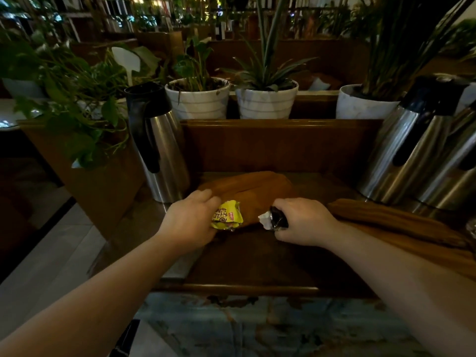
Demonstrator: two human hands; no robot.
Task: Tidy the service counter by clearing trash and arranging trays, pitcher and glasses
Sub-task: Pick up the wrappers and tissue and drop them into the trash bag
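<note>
My left hand grips a crumpled yellow wrapper over a dark wooden tray on the counter. My right hand is closed around a black and white wrapper just to the right of it. Both hands hover above the near edge of a brown tray lying upside down on the dark tray. A steel pitcher with a black handle stands upright at the back left. Two more steel pitchers stand at the right.
Another brown tray lies tilted at the right under my forearm. White plant pots line a wooden ledge behind the counter. Leafy plants overhang the left side. A marbled counter edge runs in front.
</note>
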